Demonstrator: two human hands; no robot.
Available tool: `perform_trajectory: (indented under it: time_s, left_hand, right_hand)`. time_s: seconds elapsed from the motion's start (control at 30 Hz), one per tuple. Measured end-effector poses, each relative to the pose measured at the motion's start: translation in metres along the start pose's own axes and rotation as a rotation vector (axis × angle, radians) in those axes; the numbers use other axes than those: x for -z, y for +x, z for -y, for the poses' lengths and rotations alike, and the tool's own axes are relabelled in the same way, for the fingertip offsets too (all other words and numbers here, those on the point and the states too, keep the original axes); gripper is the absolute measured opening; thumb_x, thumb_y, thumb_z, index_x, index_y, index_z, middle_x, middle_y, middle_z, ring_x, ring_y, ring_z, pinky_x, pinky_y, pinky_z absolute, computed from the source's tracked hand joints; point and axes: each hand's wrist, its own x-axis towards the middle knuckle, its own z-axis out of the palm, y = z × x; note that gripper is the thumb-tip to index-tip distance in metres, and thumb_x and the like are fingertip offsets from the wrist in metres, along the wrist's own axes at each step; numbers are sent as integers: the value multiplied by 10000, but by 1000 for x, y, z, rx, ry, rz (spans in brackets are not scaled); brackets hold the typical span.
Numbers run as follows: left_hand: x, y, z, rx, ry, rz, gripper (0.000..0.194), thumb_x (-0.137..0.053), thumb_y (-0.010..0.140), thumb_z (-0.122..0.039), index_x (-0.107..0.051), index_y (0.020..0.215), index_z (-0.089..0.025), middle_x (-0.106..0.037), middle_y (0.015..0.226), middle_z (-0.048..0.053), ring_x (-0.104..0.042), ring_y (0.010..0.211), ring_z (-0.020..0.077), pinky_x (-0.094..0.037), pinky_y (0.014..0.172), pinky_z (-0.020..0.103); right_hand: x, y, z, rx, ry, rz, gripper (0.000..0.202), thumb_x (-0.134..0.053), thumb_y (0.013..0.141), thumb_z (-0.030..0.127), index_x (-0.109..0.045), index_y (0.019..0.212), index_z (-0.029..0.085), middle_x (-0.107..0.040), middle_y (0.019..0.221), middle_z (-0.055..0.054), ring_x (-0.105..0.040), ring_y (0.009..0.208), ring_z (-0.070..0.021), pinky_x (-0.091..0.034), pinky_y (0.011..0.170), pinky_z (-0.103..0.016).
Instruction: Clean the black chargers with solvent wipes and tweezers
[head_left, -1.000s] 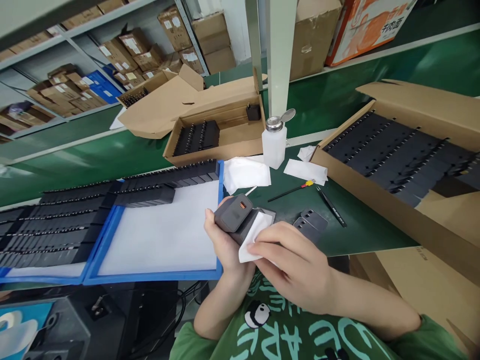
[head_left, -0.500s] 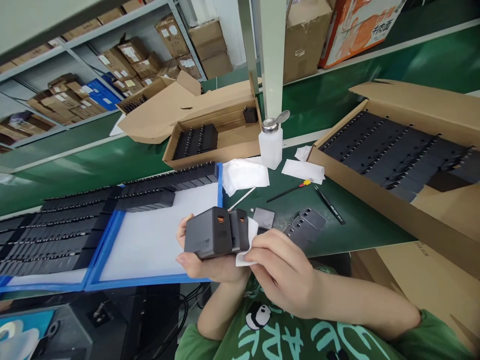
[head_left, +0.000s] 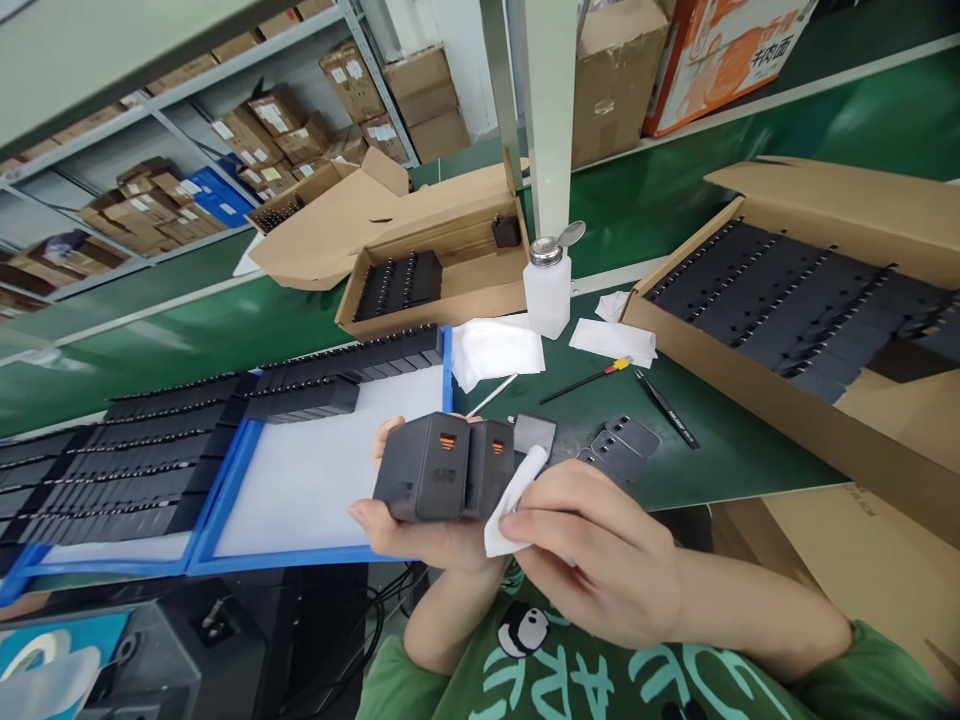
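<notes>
Two dark grey plastic blocks with orange ports, a larger one (head_left: 421,468) and a smaller one (head_left: 490,470), sit side by side in my left hand (head_left: 435,540). Its fingers wrap round them from below and behind. Pinched between the fingers of my right hand (head_left: 592,545) is a folded white cloth (head_left: 514,503), close beside the smaller block's right side. Behind my hands lie a grey block (head_left: 534,436) and several flat dark plates (head_left: 624,448) on the green table (head_left: 720,462).
A blue-edged tray (head_left: 300,560) with rows of black blocks stands left. Behind are an open carton (head_left: 469,306), a pump bottle (head_left: 548,292) and white wipes (head_left: 498,350). Tweezers (head_left: 666,408), a brush (head_left: 585,382) and a large carton (head_left: 750,405) are right.
The two blocks have turned so their port faces show more. My right hand and the cloth have shifted slightly right and down, and the cloth now stands more clear of the smaller block.
</notes>
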Motion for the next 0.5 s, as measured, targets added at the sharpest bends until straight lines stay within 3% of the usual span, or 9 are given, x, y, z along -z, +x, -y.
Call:
perform_trajectory:
  time_s: [0.33,0.5]
  left_hand:
    - [-1,-4,-1,-349,251,-31,400,-598,841,-709,-674,920,-324,-634,713,-33,-582,681,203,-503,665,379]
    - [4,-3,-7,-342,299,-9,395,-582,845,-743,-665,906,-361,-643,726,-57,-603,703,206,-496,674,391]
  right_hand:
    - [-8,-2,7,-82,-103,-74,291,-556,861,-45,-645,1014,186,-678,878,-67,-608,749,-164,-569,668,-307]
    - [-11,-6,3,-62,-112,-48,273,-528,863,-52,-636,1004,155,-669,882,-87,-584,757,-169,-570,671,-320]
